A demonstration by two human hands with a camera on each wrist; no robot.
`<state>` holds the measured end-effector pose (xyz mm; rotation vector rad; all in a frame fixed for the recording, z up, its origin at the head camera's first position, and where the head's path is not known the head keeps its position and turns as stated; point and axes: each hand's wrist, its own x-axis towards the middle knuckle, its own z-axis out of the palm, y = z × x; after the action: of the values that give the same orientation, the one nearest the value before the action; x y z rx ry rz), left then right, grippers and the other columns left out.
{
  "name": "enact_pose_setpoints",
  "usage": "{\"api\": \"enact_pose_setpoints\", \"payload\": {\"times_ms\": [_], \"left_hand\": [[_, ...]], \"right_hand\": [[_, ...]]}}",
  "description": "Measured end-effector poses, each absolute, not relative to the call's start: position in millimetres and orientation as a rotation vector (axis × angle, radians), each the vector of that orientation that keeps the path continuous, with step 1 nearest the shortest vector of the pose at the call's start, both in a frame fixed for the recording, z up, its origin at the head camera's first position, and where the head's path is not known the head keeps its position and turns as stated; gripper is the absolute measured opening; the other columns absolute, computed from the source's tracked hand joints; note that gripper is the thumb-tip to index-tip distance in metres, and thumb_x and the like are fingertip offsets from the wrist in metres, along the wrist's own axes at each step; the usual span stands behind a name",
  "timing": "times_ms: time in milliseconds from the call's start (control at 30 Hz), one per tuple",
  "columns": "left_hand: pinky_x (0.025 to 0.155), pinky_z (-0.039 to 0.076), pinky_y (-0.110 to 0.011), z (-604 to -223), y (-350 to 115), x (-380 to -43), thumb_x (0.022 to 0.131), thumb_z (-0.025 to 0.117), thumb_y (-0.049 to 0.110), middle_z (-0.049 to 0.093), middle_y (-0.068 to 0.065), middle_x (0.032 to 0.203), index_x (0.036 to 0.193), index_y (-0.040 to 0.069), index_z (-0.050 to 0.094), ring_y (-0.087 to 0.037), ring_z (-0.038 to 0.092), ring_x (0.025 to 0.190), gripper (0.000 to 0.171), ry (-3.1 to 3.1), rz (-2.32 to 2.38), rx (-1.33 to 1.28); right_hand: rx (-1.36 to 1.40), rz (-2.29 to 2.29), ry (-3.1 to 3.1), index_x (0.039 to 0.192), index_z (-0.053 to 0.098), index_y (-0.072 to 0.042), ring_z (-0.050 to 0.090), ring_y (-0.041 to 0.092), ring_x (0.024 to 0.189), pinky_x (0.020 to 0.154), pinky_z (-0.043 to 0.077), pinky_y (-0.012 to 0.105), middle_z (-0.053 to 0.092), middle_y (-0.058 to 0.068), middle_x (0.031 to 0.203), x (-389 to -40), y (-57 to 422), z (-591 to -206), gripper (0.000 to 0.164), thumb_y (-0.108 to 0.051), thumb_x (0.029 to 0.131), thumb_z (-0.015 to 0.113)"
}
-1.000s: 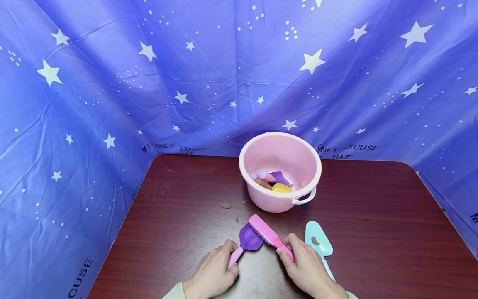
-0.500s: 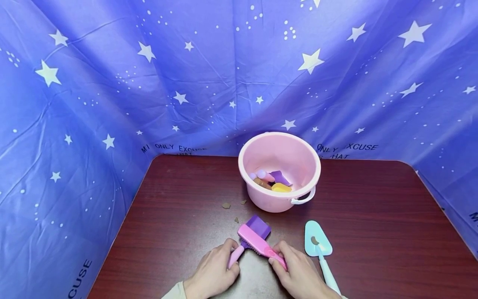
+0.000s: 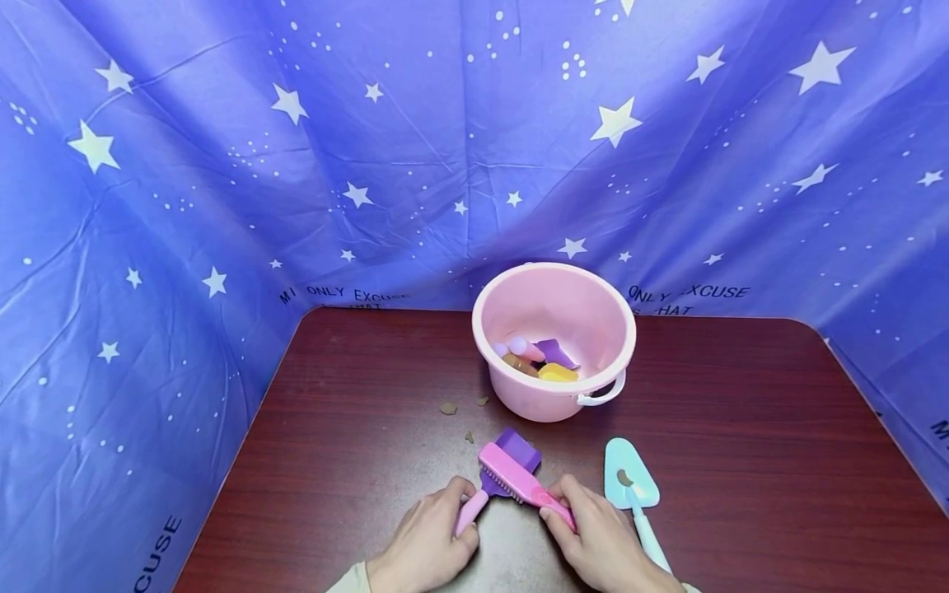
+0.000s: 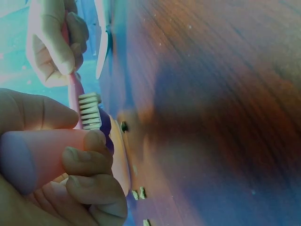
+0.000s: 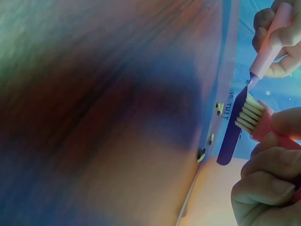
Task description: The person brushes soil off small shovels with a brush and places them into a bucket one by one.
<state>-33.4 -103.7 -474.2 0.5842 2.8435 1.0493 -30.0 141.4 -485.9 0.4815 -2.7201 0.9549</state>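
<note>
Over the near side of the dark wooden table (image 3: 356, 395), the left hand (image 3: 426, 531) grips a purple shovel (image 3: 523, 450) by its pale pink handle, and the right hand (image 3: 604, 535) pinches a pink brush (image 3: 511, 473), its bristles (image 5: 249, 113) right up against the purple blade! The brush slants across the shovel, near its neck. Just beside the right hand lies a teal trowel (image 3: 638, 494), one brown chip (image 3: 624, 478) on its blade. Farther out, three small brown bits (image 3: 448, 408) sit near the pink bucket (image 3: 530, 401), with purple, yellow and brown pieces (image 3: 558, 373) inside it
</note>
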Motion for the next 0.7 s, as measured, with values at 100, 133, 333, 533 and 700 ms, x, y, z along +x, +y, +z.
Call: {"api": "enact_pose_setpoints", "payload": {"times_ms": [100,133,333,533,700], "left_hand": [[0.050,0.036,-0.024,-474.9,-104.3,-32.5,0.073,0.064,0.014,0.047,0.014,0.067,0.102,0.021,0.055,-0.003,0.045,0.058,0.031,2.838,1.061,0.584],[0.050,0.036,-0.024,-475.1,-104.6,-32.1,0.073,0.064,0.014,0.047,0.014,0.066,0.103,0.021,0.055,-0.003,0.045,0.058,0.032,2.842,1.062,0.585],[0.049,0.035,-0.023,-475.7,-104.9,-30.7,0.072,0.064,0.013,0.045,0.014,0.064,0.104,0.021,0.054,-0.002,0.043,0.056,0.034,2.860,1.075,0.616],[0.049,0.035,-0.022,-475.0,-103.5,-29.7,0.071,0.063,0.012,0.043,0.016,0.064,0.102,0.021,0.055,-0.001,0.043,0.056,0.034,2.856,1.100,0.627],[0.050,0.035,-0.022,-474.8,-103.5,-29.7,0.070,0.063,0.011,0.044,0.015,0.066,0.102,0.021,0.055,-0.002,0.043,0.058,0.034,2.850,1.112,0.641]], "right_hand": [[0.477,0.948,-2.691,0.085,0.054,-0.027,0.037,-0.003,0.059,0.050,0.030,0.020,0.034,-0.024,0.066,-31.5,143.2,-485.2,0.029,-0.012,0.076,0.078],[0.474,0.947,-2.684,0.085,0.054,-0.026,0.036,-0.003,0.059,0.050,0.030,0.020,0.033,-0.024,0.066,-32.1,144.0,-484.8,0.029,-0.012,0.076,0.078],[0.440,0.932,-2.679,0.085,0.054,-0.027,0.036,-0.004,0.058,0.050,0.030,0.020,0.032,-0.024,0.064,-34.4,149.2,-484.1,0.030,-0.012,0.076,0.078],[0.387,0.883,-2.687,0.086,0.055,-0.028,0.035,-0.003,0.058,0.049,0.030,0.021,0.033,-0.025,0.065,-36.0,153.7,-484.7,0.029,-0.014,0.076,0.078],[0.369,0.849,-2.676,0.088,0.057,-0.025,0.038,-0.005,0.059,0.058,0.040,0.027,0.038,-0.025,0.067,-38.2,155.8,-484.8,0.026,-0.015,0.076,0.078]]}}
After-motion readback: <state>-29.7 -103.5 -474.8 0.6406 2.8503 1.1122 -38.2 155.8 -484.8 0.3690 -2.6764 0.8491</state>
